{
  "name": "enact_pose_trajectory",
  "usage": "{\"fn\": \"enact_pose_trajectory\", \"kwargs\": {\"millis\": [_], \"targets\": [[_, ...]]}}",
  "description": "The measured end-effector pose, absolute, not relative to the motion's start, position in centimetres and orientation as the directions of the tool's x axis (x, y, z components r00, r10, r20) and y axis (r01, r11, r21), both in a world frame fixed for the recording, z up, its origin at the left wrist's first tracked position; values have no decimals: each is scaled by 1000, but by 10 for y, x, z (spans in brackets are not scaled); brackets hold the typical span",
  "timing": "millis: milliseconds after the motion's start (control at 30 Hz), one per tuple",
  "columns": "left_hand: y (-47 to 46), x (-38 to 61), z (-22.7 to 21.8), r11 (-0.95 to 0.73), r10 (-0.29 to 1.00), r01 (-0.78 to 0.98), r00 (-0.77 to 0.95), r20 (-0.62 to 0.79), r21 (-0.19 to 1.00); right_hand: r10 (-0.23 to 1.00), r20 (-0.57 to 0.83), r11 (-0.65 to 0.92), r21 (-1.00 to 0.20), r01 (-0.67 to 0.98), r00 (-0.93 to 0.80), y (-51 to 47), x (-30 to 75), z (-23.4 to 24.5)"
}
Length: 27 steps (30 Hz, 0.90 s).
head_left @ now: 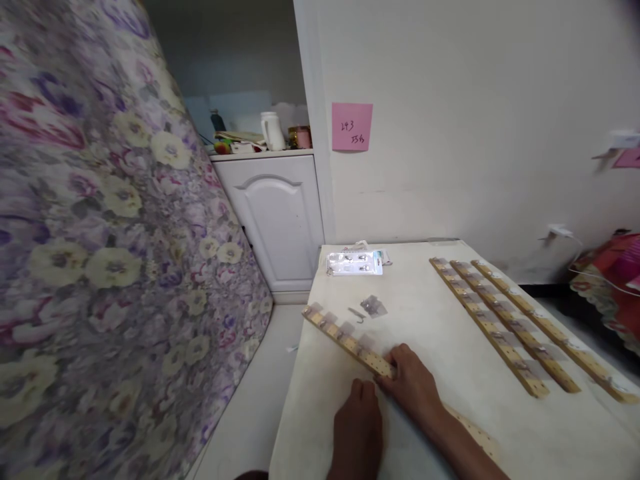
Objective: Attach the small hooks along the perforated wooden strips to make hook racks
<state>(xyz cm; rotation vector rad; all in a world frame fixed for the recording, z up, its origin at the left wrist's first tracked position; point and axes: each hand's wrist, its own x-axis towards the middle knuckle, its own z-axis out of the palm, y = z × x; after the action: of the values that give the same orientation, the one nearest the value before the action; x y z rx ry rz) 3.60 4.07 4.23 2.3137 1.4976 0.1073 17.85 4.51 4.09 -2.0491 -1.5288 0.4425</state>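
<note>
A long wooden strip (345,341) with small holes lies slantwise on the white table, with several metal hooks on clear plastic pieces along its far part. My right hand (413,381) grips this strip near its middle, and my forearm covers some of the strip's near part. Just below the strip, my left hand (358,421) is closed with its fingertips together at the strip's edge; whatever they hold is hidden. Beyond the strip lie a loose metal hook (358,314) and a small group of clear plastic pieces with metal parts (373,306).
Three similar wooden strips with hooks (490,327) lie side by side on the table's right. A clear package of hooks (354,263) is at the back edge. A floral curtain (115,253) hangs left, and a white cabinet (275,220) stands behind.
</note>
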Motion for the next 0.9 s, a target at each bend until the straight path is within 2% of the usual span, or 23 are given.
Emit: {"fn": "enact_pose_trajectory", "kwargs": {"millis": [200,300,400,500,600,700,800,900], "targets": [[38,37,49,-358,894,855,430,-127,374,955,50,-207,-590,780,291,43,169,36],[38,36,51,-352,897,851,426,-119,390,966,12,-184,-667,722,257,43,181,32],[40,36,48,-343,888,865,426,-172,367,983,-43,-146,-762,631,177,51,201,31],[44,37,41,-338,884,871,424,-198,357,992,-1,-80,-783,616,128,71,215,36],[46,38,35,-335,889,874,417,-189,353,978,103,-56,-704,708,180,100,212,47],[47,38,30,-335,887,873,419,-193,354,960,197,-53,-564,824,197,130,198,55],[49,38,26,-338,883,869,426,-197,361,963,214,-59,-422,905,163,152,185,54],[51,38,24,-341,882,873,425,-203,348,970,195,-71,-341,937,145,164,179,51]]}}
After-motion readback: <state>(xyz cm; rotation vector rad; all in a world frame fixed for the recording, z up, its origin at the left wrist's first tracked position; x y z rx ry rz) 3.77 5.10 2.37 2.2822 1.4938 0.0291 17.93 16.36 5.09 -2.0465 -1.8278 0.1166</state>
